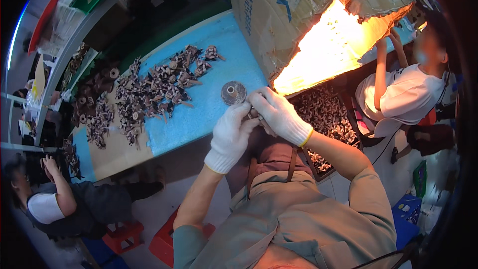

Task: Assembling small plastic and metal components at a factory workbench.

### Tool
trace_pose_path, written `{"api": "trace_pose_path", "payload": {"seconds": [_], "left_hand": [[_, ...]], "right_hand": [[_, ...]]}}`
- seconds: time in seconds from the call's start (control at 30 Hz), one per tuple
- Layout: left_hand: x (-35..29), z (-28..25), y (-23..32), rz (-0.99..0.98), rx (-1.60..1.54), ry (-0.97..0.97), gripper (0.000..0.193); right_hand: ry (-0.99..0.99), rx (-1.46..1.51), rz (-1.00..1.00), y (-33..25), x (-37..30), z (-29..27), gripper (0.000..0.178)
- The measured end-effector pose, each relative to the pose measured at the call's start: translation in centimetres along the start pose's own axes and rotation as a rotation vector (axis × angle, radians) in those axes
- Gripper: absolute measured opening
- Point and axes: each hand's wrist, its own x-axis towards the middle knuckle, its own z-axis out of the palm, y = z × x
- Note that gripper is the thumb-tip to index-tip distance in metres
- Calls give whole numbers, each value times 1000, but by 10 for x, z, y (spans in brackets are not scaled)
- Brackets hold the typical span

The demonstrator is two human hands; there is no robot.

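Note:
Both my hands wear white knitted gloves and meet at the front edge of the blue-topped table (209, 114). Between the fingertips of my left hand (229, 137) and my right hand (280, 117) is a small brown piece (254, 114), mostly covered by the gloves. The fingers of each hand are closed on it. Just beyond the gloves stands a round, speckled grey disc (239, 97) with a pale ring at its centre. Left of it lies a heap of small brown figure-like pieces (167, 82), spread over the blue surface and a cardboard patch.
A big torn cardboard box (264, 25), brightly lit inside, stands at the right. Under it a dark crate holds many small pieces (326, 119). One person (408, 92) sits at the right, another (55, 204) at the left. Red stools (124, 236) are on the floor.

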Motion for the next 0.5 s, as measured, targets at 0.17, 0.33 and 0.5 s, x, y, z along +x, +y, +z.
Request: {"api": "trace_pose_path", "payload": {"seconds": [0.17, 0.33, 0.5], "left_hand": [[4, -8, -8, 140, 86, -29, 36], [5, -26, -5, 137, 150, -93, 38], [23, -43, -6, 246, 365, -277, 42]], "right_hand": [[-215, 387, 285, 9, 9, -4, 47], [-244, 435, 282, 6, 17, 7, 57], [-491, 607, 490, 21, 19, -20, 62]]}}
